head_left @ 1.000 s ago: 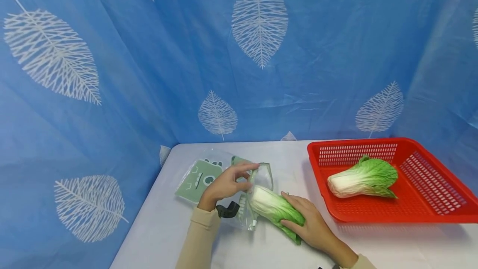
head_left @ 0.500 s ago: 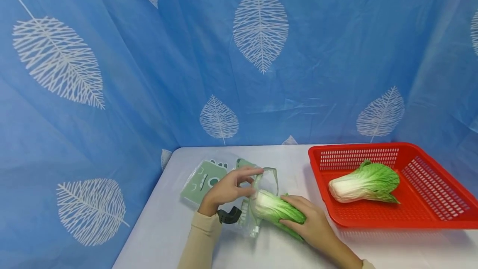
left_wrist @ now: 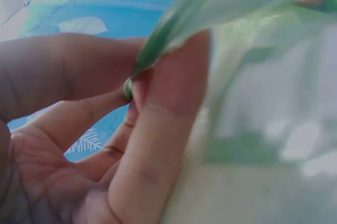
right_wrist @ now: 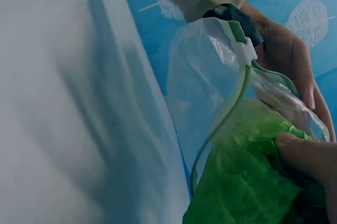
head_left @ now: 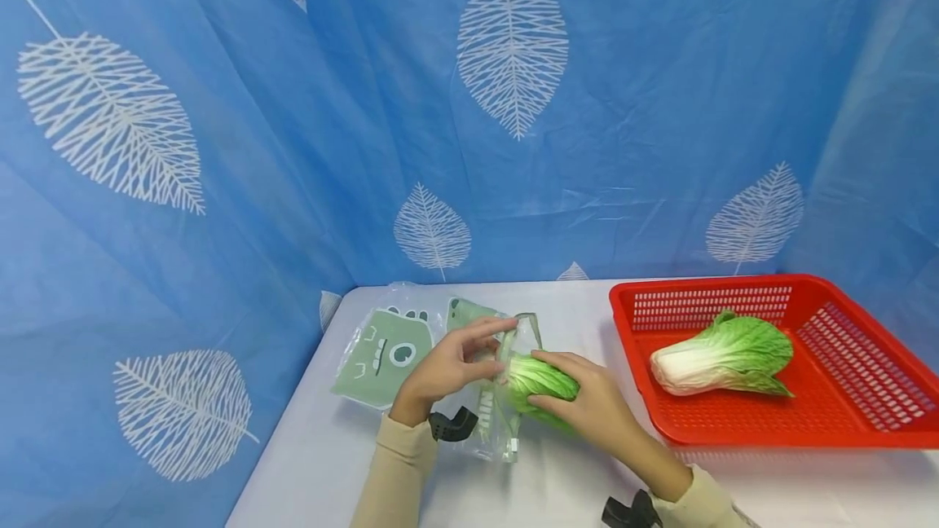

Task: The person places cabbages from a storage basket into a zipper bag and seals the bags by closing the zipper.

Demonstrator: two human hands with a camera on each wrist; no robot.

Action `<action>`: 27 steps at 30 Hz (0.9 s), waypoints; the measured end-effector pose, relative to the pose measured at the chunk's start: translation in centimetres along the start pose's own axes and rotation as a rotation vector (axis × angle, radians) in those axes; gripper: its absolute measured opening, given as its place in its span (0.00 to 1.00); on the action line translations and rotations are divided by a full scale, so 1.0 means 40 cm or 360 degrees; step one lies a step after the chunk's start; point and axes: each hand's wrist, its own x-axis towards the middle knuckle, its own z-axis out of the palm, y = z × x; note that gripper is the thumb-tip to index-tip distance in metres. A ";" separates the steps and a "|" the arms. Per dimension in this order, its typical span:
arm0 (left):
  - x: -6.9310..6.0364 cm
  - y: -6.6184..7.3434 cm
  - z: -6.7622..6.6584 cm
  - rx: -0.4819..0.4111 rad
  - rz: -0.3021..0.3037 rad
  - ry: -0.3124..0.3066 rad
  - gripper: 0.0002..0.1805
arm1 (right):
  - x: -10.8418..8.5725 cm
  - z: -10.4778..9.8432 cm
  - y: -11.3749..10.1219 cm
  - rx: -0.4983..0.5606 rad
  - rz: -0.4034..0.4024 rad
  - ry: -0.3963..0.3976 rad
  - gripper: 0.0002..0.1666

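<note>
A clear bag with a green rim and a white slider (right_wrist: 245, 51) surrounds the white end of a leafy cabbage (head_left: 541, 381). My left hand (head_left: 453, 361) pinches the bag's green rim (left_wrist: 152, 50) between thumb and fingers. Around the cabbage's green leaves (right_wrist: 242, 176), outside the bag mouth, my right hand (head_left: 590, 402) is curled, with its thumb (right_wrist: 305, 155) on the leaves. The base of the cabbage is hidden behind the bag and my left hand.
A red basket (head_left: 734, 428) at the right holds another cabbage (head_left: 722, 355). On the white table (head_left: 293, 463), a clear bag with a green monster print (head_left: 385, 357) lies left of my left hand. Blue leaf-patterned cloth (head_left: 352, 145) hangs behind.
My right hand has moved left and slightly up, carrying the cabbage deeper into the bag, so less of it shows. My left hand keeps its pinch on the rim.
</note>
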 end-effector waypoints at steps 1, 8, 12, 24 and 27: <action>-0.001 0.000 -0.001 -0.0005 0.0012 0.0009 0.33 | 0.005 0.003 -0.002 0.0029 0.0018 -0.0009 0.37; 0.000 -0.005 -0.005 -0.0072 0.0035 0.0040 0.33 | 0.052 0.006 -0.002 0.0116 0.0024 0.0016 0.36; 0.006 -0.013 0.003 -0.0137 0.0033 0.0028 0.33 | 0.067 0.008 0.005 0.0102 -0.0038 -0.0106 0.36; -0.001 -0.011 -0.011 -0.0237 0.0117 0.0127 0.33 | 0.042 0.034 0.022 0.0398 0.0249 -0.0291 0.42; -0.001 -0.015 -0.009 -0.0264 0.0128 0.0124 0.33 | 0.030 0.033 0.028 0.0446 0.0187 -0.0231 0.42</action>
